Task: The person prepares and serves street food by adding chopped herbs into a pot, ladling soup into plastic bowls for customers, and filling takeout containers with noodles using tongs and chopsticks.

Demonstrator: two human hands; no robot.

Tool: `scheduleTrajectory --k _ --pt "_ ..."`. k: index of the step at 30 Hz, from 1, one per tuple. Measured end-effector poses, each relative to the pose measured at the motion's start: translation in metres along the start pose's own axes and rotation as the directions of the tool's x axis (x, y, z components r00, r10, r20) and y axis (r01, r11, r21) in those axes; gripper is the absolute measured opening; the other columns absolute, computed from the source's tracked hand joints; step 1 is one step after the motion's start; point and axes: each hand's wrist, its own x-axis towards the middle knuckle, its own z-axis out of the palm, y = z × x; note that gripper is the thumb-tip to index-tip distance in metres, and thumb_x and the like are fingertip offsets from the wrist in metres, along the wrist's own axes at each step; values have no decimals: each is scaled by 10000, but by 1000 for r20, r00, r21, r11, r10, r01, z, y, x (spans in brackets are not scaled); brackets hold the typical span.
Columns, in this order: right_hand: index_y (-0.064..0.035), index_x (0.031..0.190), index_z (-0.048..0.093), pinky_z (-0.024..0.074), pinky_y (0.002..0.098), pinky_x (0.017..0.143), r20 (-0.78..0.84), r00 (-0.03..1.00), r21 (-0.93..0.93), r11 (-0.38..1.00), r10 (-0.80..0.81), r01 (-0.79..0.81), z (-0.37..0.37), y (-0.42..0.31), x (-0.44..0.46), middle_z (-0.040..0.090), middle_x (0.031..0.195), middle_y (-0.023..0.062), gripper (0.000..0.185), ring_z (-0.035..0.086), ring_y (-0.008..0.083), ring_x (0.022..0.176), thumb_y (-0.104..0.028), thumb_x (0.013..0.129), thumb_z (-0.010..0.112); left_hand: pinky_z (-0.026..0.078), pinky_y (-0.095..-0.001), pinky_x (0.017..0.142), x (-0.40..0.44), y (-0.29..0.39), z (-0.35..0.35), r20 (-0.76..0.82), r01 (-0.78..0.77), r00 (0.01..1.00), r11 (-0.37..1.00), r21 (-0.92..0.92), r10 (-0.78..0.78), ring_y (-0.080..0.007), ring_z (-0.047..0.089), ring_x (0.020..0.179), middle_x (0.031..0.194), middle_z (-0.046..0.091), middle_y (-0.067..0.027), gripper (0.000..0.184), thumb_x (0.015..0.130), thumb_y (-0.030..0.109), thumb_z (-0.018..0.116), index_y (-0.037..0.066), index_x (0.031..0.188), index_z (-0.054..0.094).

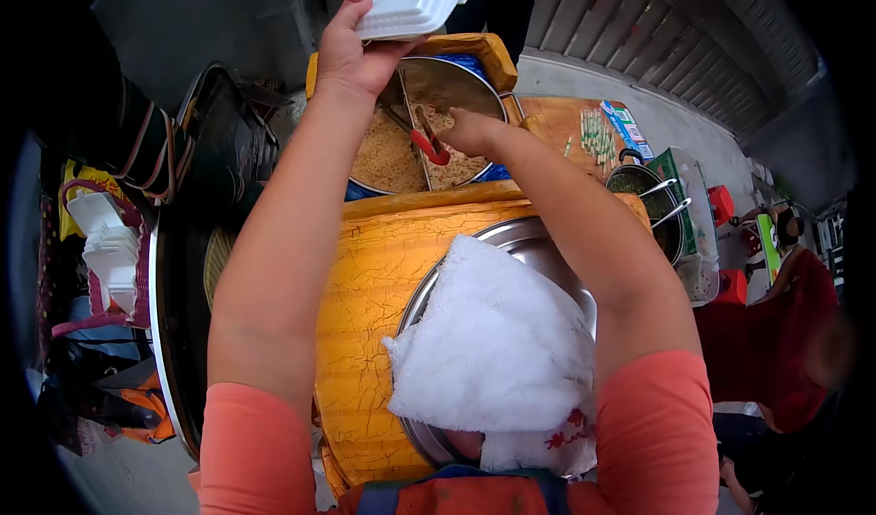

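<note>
At the top, my left hand [365,62] holds a closed white foam takeaway box [415,2] from below, tilted. My right hand [472,134] is over the right side of a round pot [500,104], its fingers drawn together beside a brown strip of a tool [425,124]. What its fingers grip is hidden. Just left of and below them lies a red handle [429,148], not wrapped by my fingers. A thin divider splits the pot, with light brown grainy food [388,156] on the left and paler food [447,171] on the right.
Below the pot, a white towel [493,342] drapes a metal basin [420,301] on a yellow cover [365,287]. Right stand a wooden board [547,114], a pot [671,234] with two utensils and a person in dark red [776,332]. Left are stacked foam boxes [111,250].
</note>
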Motion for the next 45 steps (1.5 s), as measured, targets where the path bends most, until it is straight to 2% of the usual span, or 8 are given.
scheduleTrajectory --k 2,9,13,23,29,39,43,45 --pt "-39 1326 381 428 390 907 -82 944 -402 877 -321 263 -6 6 -32 541 1177 182 533 563 287 1013 -260 868 539 352 -704 877 12 -6 3 26 7 1000 1000 17 -8 -428 393 1174 1246 411 -180 346 830 64 493 138 1161 424" --pt "-25 1130 568 473 347 799 -230 832 -371 836 -505 405 -33 82 -257 620 991 150 383 607 290 893 -213 800 613 347 -712 880 26 -36 26 19 26 999 997 72 -28 -437 390 1170 1253 402 -183 357 825 35 493 135 1159 417" --pt "-125 1181 545 377 445 942 -54 652 -384 618 -756 686 13 109 -318 491 1224 157 478 483 348 1115 -291 748 662 359 -697 896 30 -57 44 -20 55 998 996 64 -53 -441 364 1193 1276 385 -194 311 838 30 494 117 1131 438" --pt "-148 1205 524 236 499 1038 -213 697 -416 709 -685 570 62 134 -323 419 1287 152 479 356 313 1244 -313 768 633 347 -681 916 39 -110 84 -45 100 994 985 142 -95 -482 354 1187 1291 361 -237 260 866 41 469 87 1119 433" --pt "-51 1197 505 268 430 1028 -232 525 -438 570 -819 696 61 138 -323 428 1265 180 539 376 315 1215 -275 729 653 374 -655 913 44 -130 95 -21 91 996 974 209 -89 -480 330 1208 1325 308 -241 245 894 65 404 86 1138 396" --pt "-49 1202 503 404 353 852 -203 674 -372 693 -710 618 58 133 -326 457 1193 182 638 462 280 1040 -216 619 701 383 -600 937 56 -148 105 22 137 989 965 226 -146 -459 361 1203 1363 294 -248 418 948 182 299 9 1326 257" --pt "-56 1204 502 414 355 835 -179 712 -399 712 -679 578 55 125 -325 474 1171 173 641 471 279 1018 -222 620 707 431 -493 917 58 -142 102 57 64 995 972 228 -78 -339 442 1165 1229 475 -169 309 914 194 473 55 1190 476" --pt "-43 1202 499 436 352 809 -128 692 -447 664 -710 600 54 119 -323 482 1156 175 646 490 282 980 -229 622 714 380 -530 937 35 -126 107 -53 85 996 935 345 -71 -362 365 1210 1309 325 -176 482 882 299 505 54 1264 343"
